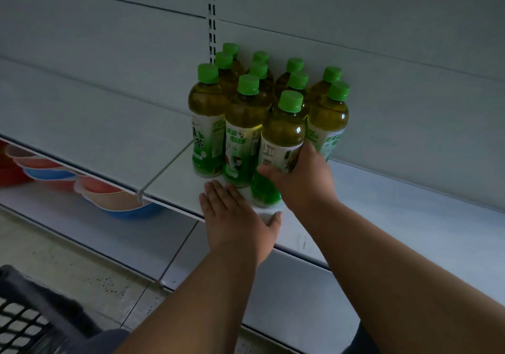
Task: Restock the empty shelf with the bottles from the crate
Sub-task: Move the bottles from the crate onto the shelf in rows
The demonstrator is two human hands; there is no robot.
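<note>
Hands, head view: right hand (pixel 299 178) wraps the labelled midsection of the front green tea bottle (pixel 278 145), standing at the shelf (pixel 175 187) edge; left hand (pixel 235 219) flat, fingers straight, palm down on the shelf just beside it, holding nothing. Bottle cluster (pixel 246 107): eleven green caps counted, upright, packed close against the back panel. Crate (pixel 24 318): dark, lower left, contents not visible. Handling, judged: full bottles, moderately heavy, rigid, smooth label; grip mid-body, below the shoulder.
</note>
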